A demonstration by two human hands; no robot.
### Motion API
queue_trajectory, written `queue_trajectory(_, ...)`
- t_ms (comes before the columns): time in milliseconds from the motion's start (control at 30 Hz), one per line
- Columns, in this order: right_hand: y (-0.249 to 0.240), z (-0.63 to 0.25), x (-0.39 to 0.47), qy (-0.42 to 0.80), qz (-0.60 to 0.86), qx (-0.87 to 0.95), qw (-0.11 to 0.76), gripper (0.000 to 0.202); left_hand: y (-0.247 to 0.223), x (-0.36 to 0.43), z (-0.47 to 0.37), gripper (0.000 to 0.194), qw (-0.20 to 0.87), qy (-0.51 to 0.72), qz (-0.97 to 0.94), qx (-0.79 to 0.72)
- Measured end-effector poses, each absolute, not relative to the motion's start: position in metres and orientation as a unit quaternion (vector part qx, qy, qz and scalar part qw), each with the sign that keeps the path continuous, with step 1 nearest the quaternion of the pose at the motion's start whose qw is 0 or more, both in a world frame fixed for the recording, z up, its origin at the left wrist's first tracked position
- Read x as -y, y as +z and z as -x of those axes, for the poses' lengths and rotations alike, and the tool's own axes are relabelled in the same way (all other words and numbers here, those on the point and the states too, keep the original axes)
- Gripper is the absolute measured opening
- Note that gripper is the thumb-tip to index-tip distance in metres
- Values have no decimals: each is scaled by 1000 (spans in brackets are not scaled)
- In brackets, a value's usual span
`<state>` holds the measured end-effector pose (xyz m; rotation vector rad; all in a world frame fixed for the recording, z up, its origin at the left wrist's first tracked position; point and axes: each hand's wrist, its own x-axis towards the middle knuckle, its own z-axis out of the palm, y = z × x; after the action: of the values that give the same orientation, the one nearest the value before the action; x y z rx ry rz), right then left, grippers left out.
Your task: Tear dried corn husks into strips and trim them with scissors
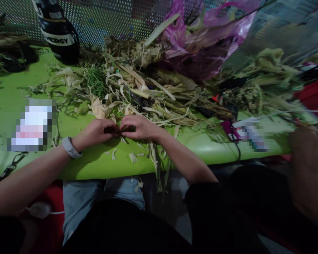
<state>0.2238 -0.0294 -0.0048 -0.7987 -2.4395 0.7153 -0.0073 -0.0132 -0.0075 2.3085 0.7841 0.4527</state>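
Over the front of the green-covered table (87, 167), my left hand (98, 132) and my right hand (140, 127) meet with fingertips pinched together. What they pinch is hidden between the fingers and too small to make out. Just beyond them lies a heap of dried, pale leaf strips and stalks (172, 93), with a green feathery sprig (96, 83) on its left side. A broad pale dried leaf (99, 107) rests right behind my left hand. Small cut-looking pale scraps (133, 157) lie below my hands, and long strips (154, 162) hang over the table edge under my right wrist.
A phone (31, 125) on a strap lies at left. Behind stand a black bottle (59, 42) and a pink plastic bag (201, 46) against perforated mesh (100, 17). At right are a purple item with a cable (231, 131), another phone-like device (255, 137) and another person's hand (307, 141).
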Motion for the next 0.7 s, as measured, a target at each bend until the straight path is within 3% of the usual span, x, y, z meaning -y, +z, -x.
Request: queue_trajectory(700, -8, -226, 27, 271, 284, 887, 243, 9, -9, 12, 7, 20, 314, 170, -886, -295)
